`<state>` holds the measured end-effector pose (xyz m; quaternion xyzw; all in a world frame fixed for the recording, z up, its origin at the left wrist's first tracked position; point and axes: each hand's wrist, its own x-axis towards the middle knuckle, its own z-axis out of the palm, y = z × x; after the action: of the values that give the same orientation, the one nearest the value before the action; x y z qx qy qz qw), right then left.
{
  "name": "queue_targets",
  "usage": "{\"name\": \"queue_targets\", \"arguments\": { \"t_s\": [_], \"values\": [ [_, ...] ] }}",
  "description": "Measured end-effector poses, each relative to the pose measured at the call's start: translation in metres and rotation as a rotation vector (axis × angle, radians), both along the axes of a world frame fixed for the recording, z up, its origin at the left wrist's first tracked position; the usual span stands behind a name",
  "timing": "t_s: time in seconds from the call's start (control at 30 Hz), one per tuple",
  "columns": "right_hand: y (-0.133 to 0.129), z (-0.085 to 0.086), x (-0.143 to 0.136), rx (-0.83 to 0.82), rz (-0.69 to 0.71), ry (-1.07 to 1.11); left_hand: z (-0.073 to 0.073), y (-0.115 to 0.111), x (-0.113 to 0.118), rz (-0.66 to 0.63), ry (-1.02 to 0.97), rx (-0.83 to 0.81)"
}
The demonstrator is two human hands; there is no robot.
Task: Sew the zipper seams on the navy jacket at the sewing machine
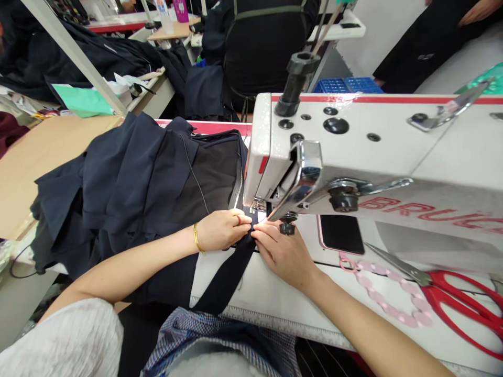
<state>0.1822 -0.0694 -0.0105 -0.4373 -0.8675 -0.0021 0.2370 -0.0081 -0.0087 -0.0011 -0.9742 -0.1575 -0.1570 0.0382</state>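
A dark navy garment [129,173] with a zipper [238,191] lies bunched on the left of the white sewing machine [298,118]. Just in front of the presser foot, my left hand [222,229] pinches the garment's edge, thumb and fingers together. My right hand [285,251] meets it from the other side, its fingertips closed on the same dark cloth beside the needle area. From between the hands a narrow navy strip [228,275] hangs toward the table's front edge. The needle tip itself is hidden behind the machine's parts.
Right of my hands lie a phone [341,234], a pink beaded strap [377,293] and red-handled scissors [444,288]. A ruler tape [291,327] runs along the front edge. Behind the machine are a black chair back [267,47] and a blue crate [346,85]. Another person stands at the upper right.
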Motion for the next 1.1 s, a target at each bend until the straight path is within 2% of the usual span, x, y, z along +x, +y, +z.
{"name": "queue_targets", "arguments": {
  "t_s": [0.23,0.63,0.77,1.1],
  "values": [
    [0.003,0.0,0.001,-0.082,0.028,0.052,0.004,-0.001,-0.005,0.003,-0.089,-0.096],
    [0.004,-0.001,0.001,-0.103,0.021,0.054,0.0,0.002,-0.005,0.014,-0.098,-0.072],
    [0.006,-0.001,0.0,-0.136,0.012,0.035,-0.001,0.009,-0.005,0.016,-0.1,-0.037],
    [0.013,-0.003,-0.002,-0.146,-0.11,-0.036,0.001,0.036,-0.005,0.023,-0.015,-0.014]
  ]
}}
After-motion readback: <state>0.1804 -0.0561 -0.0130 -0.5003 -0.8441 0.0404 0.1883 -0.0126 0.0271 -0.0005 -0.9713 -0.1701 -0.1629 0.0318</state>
